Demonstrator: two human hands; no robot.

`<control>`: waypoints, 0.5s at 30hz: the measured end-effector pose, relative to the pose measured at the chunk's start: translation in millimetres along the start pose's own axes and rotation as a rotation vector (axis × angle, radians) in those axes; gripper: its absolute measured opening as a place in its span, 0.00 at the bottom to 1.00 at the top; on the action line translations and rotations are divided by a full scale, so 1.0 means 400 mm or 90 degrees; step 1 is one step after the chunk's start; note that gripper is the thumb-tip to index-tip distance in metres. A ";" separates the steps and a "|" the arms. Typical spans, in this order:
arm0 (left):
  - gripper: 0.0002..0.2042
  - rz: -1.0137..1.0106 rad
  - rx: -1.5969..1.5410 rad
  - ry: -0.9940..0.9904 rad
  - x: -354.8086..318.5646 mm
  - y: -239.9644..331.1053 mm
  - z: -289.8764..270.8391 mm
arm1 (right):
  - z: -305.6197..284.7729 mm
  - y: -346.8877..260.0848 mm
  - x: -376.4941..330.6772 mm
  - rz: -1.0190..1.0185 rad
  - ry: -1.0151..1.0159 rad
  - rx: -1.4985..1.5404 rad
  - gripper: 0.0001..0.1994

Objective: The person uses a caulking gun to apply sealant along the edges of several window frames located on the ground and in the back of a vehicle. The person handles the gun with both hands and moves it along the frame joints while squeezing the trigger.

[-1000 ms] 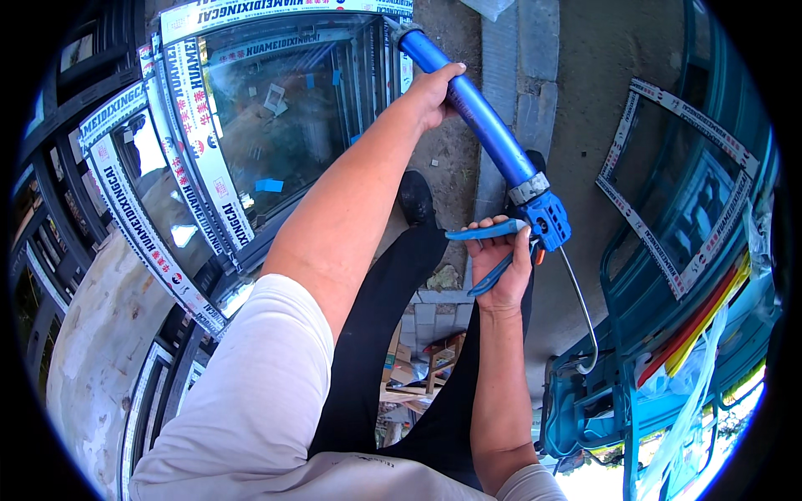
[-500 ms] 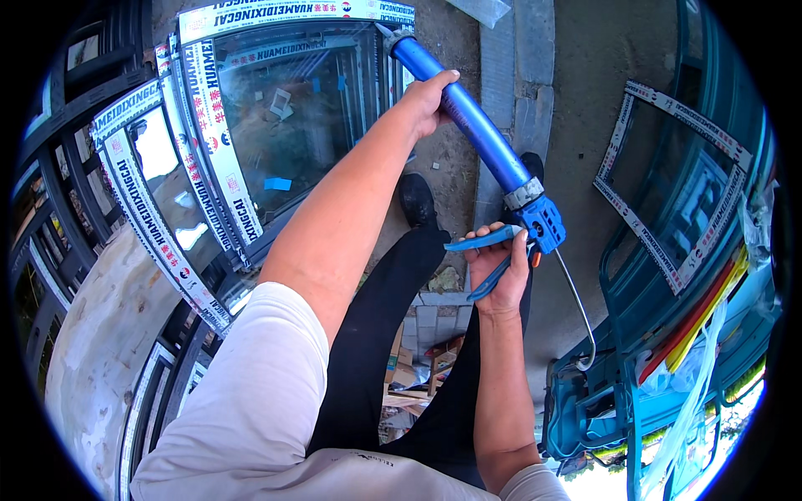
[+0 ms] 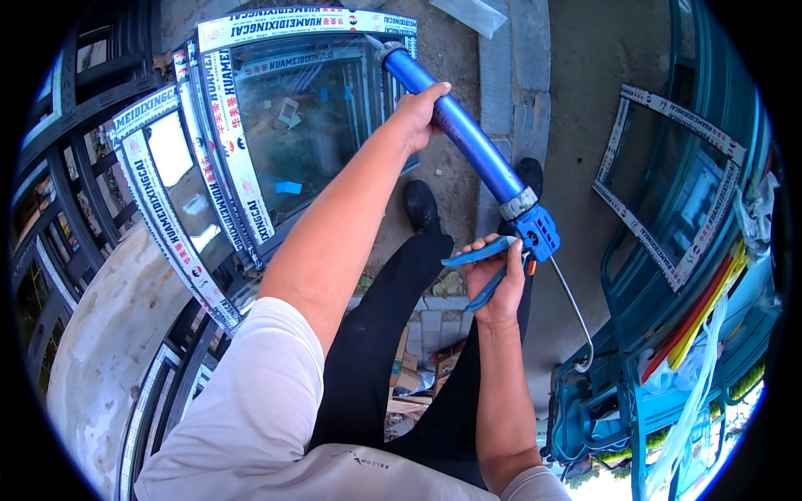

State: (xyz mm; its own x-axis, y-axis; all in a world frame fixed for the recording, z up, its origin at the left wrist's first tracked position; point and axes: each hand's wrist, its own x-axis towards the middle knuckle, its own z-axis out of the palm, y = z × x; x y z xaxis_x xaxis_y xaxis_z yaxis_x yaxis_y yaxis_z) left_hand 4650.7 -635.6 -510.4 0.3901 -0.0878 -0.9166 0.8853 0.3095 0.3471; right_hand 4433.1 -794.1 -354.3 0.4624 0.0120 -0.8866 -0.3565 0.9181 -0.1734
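Both hands are gripping the blue caulking gun (image 3: 468,138), left hand (image 3: 418,113) wrapped around its barrel, right hand (image 3: 493,280) squeezing the trigger, nozzle now edging closer along the glazed window frame (image 3: 292,125) top corner.

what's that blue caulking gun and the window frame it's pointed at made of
The caulking gun looks like metal: a smooth blue-coated barrel with a silvery ring near the handle, plus a thin bare steel rod hooked behind it. The left hand grips the barrel, the right hand the trigger. The window frame holds reflective glass; protective printed white film hides its profile, so whether it is aluminium or plastic cannot be told.
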 end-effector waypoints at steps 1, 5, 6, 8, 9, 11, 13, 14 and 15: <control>0.26 0.001 0.003 0.003 -0.006 0.002 -0.002 | 0.002 0.001 -0.004 0.000 -0.002 0.001 0.24; 0.27 0.003 0.000 0.011 -0.029 0.011 -0.007 | 0.001 0.000 -0.020 0.018 -0.006 0.021 0.23; 0.26 0.009 -0.003 0.012 -0.035 0.013 -0.009 | 0.006 0.000 -0.027 0.023 -0.008 0.020 0.23; 0.26 0.022 -0.007 0.016 -0.047 0.017 -0.014 | 0.016 0.000 -0.037 0.027 -0.012 0.014 0.23; 0.26 0.022 -0.010 0.010 -0.053 0.019 -0.015 | 0.019 -0.001 -0.043 0.026 -0.013 0.008 0.23; 0.26 0.021 -0.015 -0.001 -0.066 0.027 -0.017 | 0.027 -0.003 -0.053 0.024 -0.016 0.001 0.23; 0.26 0.018 -0.006 0.014 -0.084 0.033 -0.017 | 0.033 -0.003 -0.065 0.023 -0.019 -0.002 0.23; 0.26 0.016 -0.001 0.022 -0.093 0.037 -0.015 | 0.034 -0.002 -0.070 0.022 -0.018 0.002 0.23; 0.24 0.020 0.001 0.024 -0.096 0.039 -0.019 | 0.036 -0.002 -0.075 0.023 -0.018 0.006 0.23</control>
State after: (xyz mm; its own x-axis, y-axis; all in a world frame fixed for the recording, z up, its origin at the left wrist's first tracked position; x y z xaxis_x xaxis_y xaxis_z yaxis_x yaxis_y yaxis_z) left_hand 4647.3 -620.3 -471.2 0.4072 -0.0422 -0.9124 0.8736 0.3096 0.3756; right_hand 4431.2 -789.5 -321.4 0.4722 0.0557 -0.8797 -0.3659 0.9203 -0.1381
